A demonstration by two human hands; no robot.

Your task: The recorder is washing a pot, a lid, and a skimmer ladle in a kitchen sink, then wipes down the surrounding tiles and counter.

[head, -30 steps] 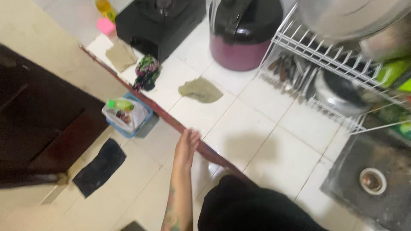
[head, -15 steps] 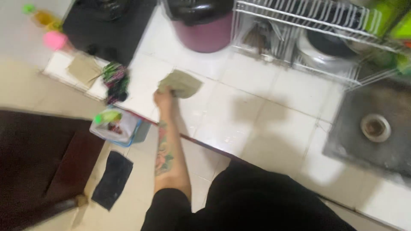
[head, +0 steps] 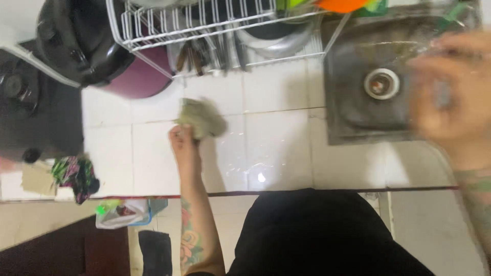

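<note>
My left hand rests on the white tiled counter, fingers closed on the near edge of a crumpled grey-green cloth. The tattooed forearm runs back towards my dark clothing. My right hand is raised close to the camera over the steel sink. It is badly blurred, fingers curled, with something clear and glassy smeared around it; I cannot make out a grip.
A white wire dish rack with pots stands behind the cloth. To the left are a maroon and black cooker and a black stove. A colourful rag lies at the counter edge. A plastic tub sits on the floor.
My left hand moved from the counter edge out to the cloth and took hold of it. The view swung right, bringing the sink and my raised right hand into sight.
</note>
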